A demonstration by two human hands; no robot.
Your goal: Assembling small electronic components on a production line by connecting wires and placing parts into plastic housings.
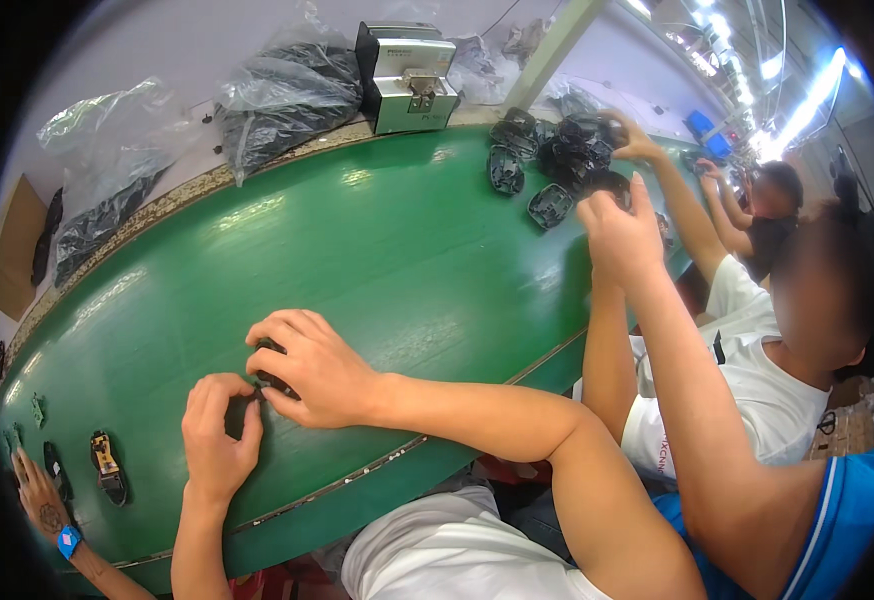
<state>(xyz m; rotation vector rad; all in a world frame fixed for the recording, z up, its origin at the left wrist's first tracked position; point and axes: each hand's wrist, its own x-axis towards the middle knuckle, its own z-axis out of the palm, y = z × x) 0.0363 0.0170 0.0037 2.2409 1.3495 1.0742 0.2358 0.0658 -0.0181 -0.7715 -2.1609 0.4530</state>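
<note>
Close together over the green table (pixel 397 260), my left hand (pixel 219 440) and my right hand (pixel 315 372) are closed round a small black plastic part (pixel 275 380). My right hand curls over it from above, thumb below. My left hand pinches at its lower left side, with dark plastic showing between thumb and fingers. Fingers cover most of the part, and whether it is one piece or two I cannot tell. To the left lies an open black shell with a yellowish-brown inside (pixel 108 467).
A co-worker's tattooed hand (pixel 39 495) rests at far left beside small green circuit boards (pixel 37 408). At right, co-workers' hands (pixel 624 232) reach about a pile of black plastic shells (pixel 569 150). Behind stand a silver-grey machine (pixel 412 85) and bags of dark parts (pixel 292 100).
</note>
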